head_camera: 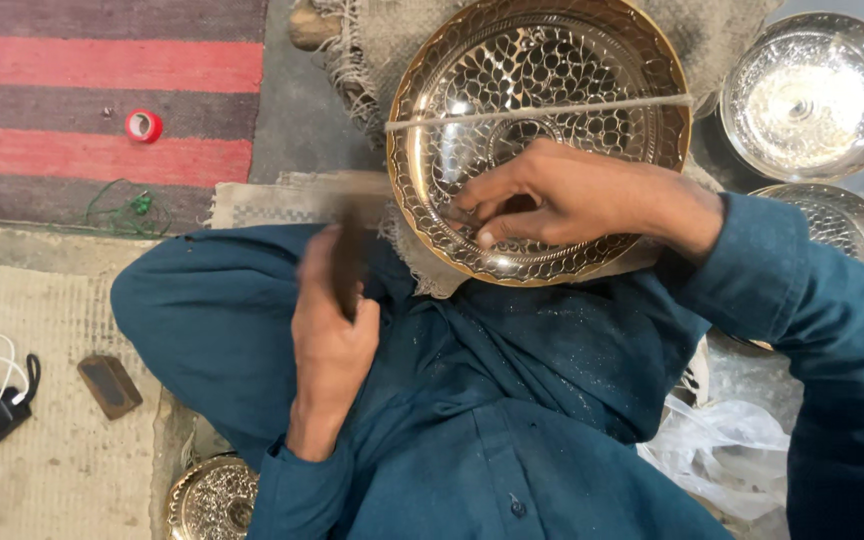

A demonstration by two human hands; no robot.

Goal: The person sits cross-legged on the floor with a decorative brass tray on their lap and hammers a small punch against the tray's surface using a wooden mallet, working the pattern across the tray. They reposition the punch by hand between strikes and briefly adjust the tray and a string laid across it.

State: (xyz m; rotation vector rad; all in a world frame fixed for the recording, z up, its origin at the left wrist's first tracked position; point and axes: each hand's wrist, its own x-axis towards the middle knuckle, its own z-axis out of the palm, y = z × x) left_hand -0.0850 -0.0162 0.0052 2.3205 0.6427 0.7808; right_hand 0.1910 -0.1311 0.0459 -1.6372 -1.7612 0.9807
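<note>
Four engraved metal bowls (540,140), one red tape roll (144,126)

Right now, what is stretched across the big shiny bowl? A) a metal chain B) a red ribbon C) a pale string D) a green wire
C, a pale string runs straight across the big patterned bowl, just above the right hand.

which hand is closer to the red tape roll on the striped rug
Left. The left hand, gripping a blurred hammer-like tool, is nearer to the red tape roll. The right hand rests on the engraved brass bowl, farther away.
</note>
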